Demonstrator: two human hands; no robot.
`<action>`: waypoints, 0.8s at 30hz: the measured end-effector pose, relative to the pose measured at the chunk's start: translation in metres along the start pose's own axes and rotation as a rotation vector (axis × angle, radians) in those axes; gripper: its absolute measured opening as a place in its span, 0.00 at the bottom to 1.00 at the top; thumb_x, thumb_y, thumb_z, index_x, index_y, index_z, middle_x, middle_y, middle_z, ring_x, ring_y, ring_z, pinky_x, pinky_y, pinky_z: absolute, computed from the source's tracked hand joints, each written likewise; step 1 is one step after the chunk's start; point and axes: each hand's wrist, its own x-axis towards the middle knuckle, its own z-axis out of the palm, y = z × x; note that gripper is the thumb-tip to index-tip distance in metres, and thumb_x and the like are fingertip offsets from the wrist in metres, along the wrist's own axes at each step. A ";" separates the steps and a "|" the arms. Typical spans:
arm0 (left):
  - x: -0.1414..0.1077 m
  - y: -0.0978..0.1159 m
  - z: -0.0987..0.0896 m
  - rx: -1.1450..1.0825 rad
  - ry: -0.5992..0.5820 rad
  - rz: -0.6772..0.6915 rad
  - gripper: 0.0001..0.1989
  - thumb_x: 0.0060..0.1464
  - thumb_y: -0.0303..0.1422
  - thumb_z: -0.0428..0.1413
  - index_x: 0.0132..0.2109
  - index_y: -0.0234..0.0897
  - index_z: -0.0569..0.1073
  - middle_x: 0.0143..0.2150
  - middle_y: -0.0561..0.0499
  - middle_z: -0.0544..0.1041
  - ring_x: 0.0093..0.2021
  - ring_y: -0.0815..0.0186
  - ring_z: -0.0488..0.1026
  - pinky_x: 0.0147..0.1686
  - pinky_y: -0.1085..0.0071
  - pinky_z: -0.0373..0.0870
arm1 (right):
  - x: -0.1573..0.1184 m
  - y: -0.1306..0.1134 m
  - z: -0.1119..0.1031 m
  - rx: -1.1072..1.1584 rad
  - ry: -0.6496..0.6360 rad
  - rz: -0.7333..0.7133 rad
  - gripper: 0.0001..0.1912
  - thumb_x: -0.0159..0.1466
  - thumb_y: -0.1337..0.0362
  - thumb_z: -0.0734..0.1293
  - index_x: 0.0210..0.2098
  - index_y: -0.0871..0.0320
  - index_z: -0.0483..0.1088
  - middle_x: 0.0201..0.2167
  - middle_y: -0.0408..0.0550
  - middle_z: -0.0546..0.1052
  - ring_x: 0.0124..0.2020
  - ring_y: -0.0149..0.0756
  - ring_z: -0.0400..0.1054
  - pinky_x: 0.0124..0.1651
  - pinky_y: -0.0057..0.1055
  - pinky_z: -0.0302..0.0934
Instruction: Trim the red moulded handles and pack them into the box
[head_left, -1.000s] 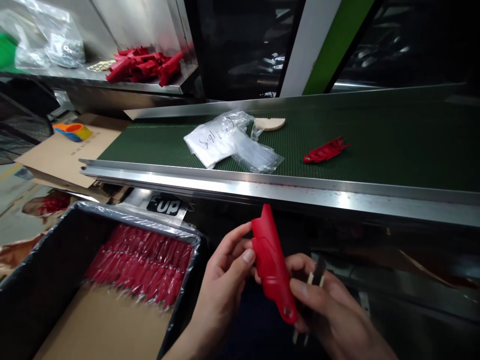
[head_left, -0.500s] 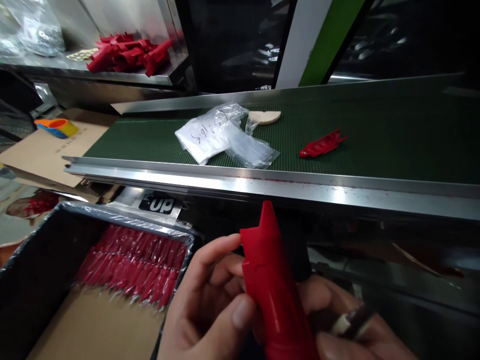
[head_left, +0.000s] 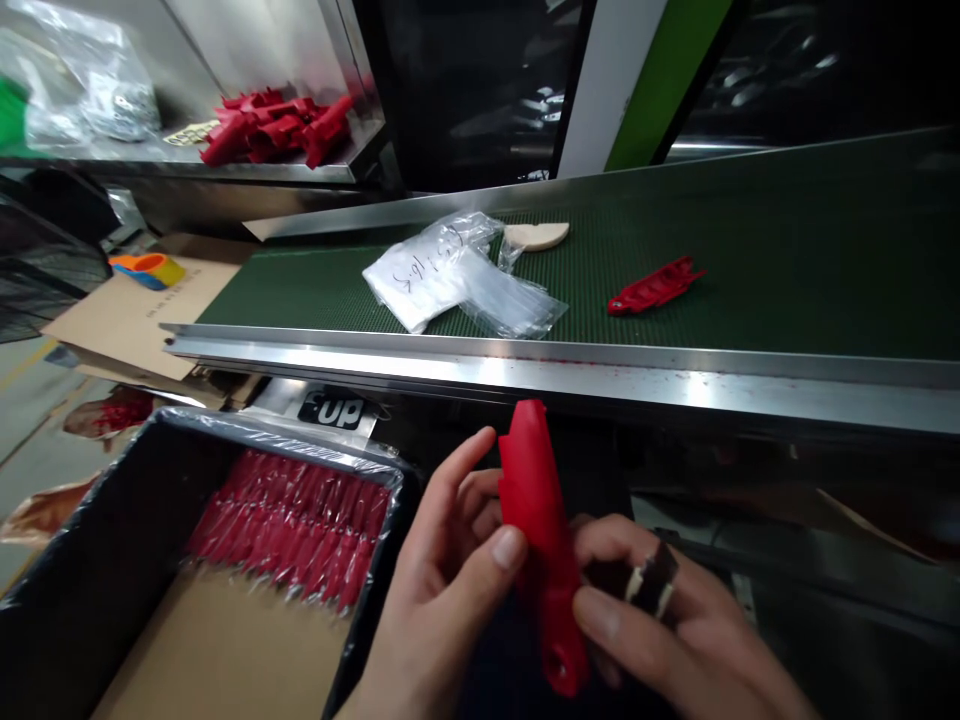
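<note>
A long red plastic part is held upright between both hands, in front of the conveyor's metal edge. My left hand grips its left side, thumb on the front face. Fingers of my right hand pinch its lower right side, above a round hole at the bottom end. A small dark and cream object sits against my right fingers; what it is cannot be made out. Another red part lies on the green conveyor belt, right of a plastic bag with handwriting.
A black bin at lower left holds bagged red parts over cardboard. Red pieces lie piled on a metal shelf. A beige half-round piece is on the belt; a tape roll rests on a carton.
The held red part has turned and risen, so its lower end with the hole now shows. My right hand has moved up and left. The whole view has shifted slightly.
</note>
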 end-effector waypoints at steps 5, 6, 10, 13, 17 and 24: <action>-0.002 -0.021 -0.012 -0.009 -0.088 -0.005 0.23 0.48 0.34 0.68 0.52 0.45 0.73 0.39 0.51 0.75 0.36 0.70 0.72 0.38 0.77 0.71 | 0.004 0.007 0.000 0.026 -0.009 -0.114 0.14 0.65 0.50 0.64 0.33 0.52 0.72 0.29 0.42 0.70 0.28 0.28 0.61 0.32 0.26 0.57; -0.002 -0.026 -0.014 -0.026 -0.106 -0.037 0.19 0.48 0.35 0.68 0.47 0.41 0.75 0.36 0.52 0.74 0.33 0.72 0.71 0.34 0.79 0.69 | 0.005 0.008 0.001 0.044 -0.015 -0.117 0.13 0.66 0.50 0.65 0.33 0.53 0.72 0.30 0.42 0.70 0.29 0.28 0.61 0.33 0.26 0.57; 0.004 -0.043 -0.021 -0.103 -0.219 -0.060 0.19 0.47 0.43 0.68 0.40 0.36 0.74 0.30 0.52 0.73 0.25 0.75 0.68 0.25 0.80 0.66 | 0.010 0.015 0.007 0.175 -0.029 -0.081 0.13 0.65 0.52 0.66 0.34 0.55 0.71 0.29 0.41 0.68 0.27 0.25 0.60 0.30 0.24 0.56; 0.012 -0.054 -0.029 -0.050 -0.188 -0.049 0.22 0.48 0.49 0.65 0.42 0.39 0.73 0.30 0.53 0.73 0.24 0.72 0.69 0.26 0.75 0.68 | 0.012 0.020 0.010 0.289 0.003 -0.086 0.13 0.66 0.53 0.65 0.36 0.57 0.70 0.28 0.42 0.69 0.26 0.25 0.60 0.30 0.25 0.56; 0.022 -0.066 -0.044 0.137 -0.166 -0.106 0.17 0.54 0.46 0.62 0.39 0.35 0.74 0.25 0.52 0.72 0.21 0.70 0.67 0.23 0.74 0.66 | 0.011 0.024 0.004 0.423 0.001 -0.108 0.11 0.67 0.55 0.64 0.40 0.57 0.69 0.25 0.42 0.69 0.25 0.26 0.60 0.30 0.25 0.56; 0.035 -0.061 -0.057 0.355 -0.045 0.047 0.17 0.59 0.36 0.59 0.54 0.40 0.72 0.48 0.47 0.75 0.47 0.62 0.71 0.46 0.71 0.67 | 0.012 0.020 -0.002 0.115 0.030 -0.215 0.11 0.69 0.55 0.62 0.37 0.54 0.69 0.29 0.41 0.69 0.28 0.26 0.61 0.31 0.24 0.57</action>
